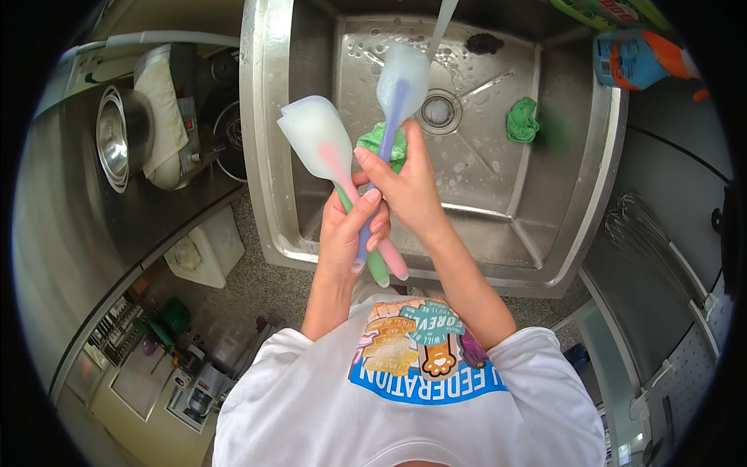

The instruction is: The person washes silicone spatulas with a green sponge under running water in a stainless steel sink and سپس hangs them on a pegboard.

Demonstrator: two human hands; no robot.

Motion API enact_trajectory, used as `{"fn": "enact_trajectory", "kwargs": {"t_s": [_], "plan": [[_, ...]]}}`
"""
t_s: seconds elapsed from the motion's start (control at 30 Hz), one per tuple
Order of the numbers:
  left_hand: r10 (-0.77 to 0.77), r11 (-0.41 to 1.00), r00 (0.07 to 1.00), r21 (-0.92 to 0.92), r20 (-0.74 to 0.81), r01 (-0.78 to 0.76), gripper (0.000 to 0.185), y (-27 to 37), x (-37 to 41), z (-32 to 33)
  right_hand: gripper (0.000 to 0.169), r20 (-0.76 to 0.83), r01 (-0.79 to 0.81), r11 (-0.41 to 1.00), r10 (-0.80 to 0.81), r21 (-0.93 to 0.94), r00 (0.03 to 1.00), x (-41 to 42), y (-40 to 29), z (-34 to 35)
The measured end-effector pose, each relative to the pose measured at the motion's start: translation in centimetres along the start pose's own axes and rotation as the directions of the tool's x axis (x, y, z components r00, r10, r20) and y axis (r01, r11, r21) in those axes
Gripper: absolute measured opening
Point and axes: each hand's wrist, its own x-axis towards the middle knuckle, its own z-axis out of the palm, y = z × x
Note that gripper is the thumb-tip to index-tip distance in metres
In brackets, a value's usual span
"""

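Note:
Several silicone spatulas are held over a stainless steel sink (274,192). My left hand (350,230) is closed around the handles of a pink-handled spatula (318,137), a green-handled one (377,267) and a purple-handled one (402,82). My right hand (405,181) grips the purple handle higher up, near its blade, with a crumpled green cloth or scrubber (379,140) partly hidden behind the handle. The purple-handled blade looks wet or soapy. Another green scrap (522,121) lies in the basin, right of the drain (440,112).
A grey faucet spout (442,29) reaches in from the top. Spray bottles (636,58) lie at the upper right, whisks (648,233) at the right. Nested metal bowls (114,140) sit beside a cloth-draped appliance (169,111) on the left counter. A dark scrubber (484,44) rests in the basin.

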Motion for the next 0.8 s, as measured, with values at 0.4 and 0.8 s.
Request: {"fn": "enact_trajectory", "kwargs": {"t_s": [0.4,0.8], "plan": [[-0.059,0.987,0.998,-0.146,0.019,0.062,0.025,0.4,-0.1,0.7,0.031,0.112,0.092,0.99,-0.079,-0.111,0.991,1.4,0.1,-2.4],[-0.048,0.999,0.998,0.009,-0.037,0.048,0.031,0.8,0.3,1.5,0.021,-0.14,0.407,0.742,-0.552,-0.533,0.822,1.6,-2.0,-1.7]]}}
